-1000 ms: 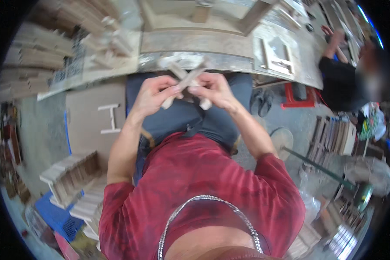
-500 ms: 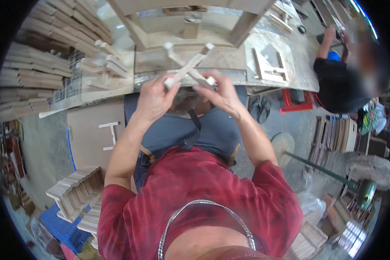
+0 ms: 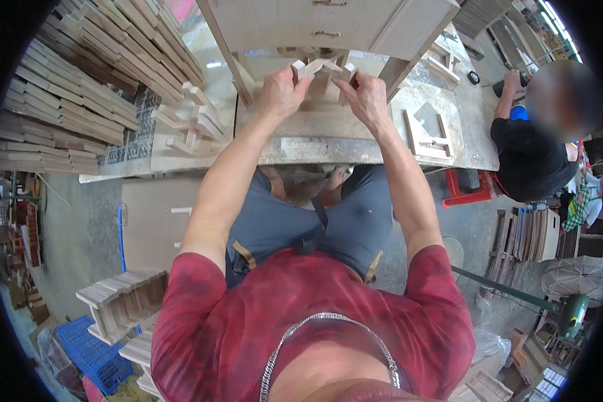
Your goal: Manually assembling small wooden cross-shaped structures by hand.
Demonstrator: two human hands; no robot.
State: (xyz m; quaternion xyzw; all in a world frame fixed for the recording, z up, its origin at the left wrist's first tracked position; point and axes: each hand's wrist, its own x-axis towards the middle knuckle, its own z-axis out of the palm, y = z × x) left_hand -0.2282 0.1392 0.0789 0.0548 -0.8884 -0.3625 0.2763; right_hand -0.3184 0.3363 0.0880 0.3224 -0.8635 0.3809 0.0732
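While both arms reach forward over a grey, dusty workbench [image 3: 355, 151], the left hand [image 3: 281, 90] and the right hand [image 3: 365, 97] each pinch an end of a small crossed wooden piece [image 3: 321, 67], held up against a pale wooden cabinet frame [image 3: 328, 27] standing on the bench. Stacked wooden slats [image 3: 67, 87] fill the bench's left side, and small wooden frames [image 3: 429, 137] lie to the right. Beyond, another person [image 3: 529, 154] in black works at the bench end, above a concrete floor with a blue crate [image 3: 90, 352].
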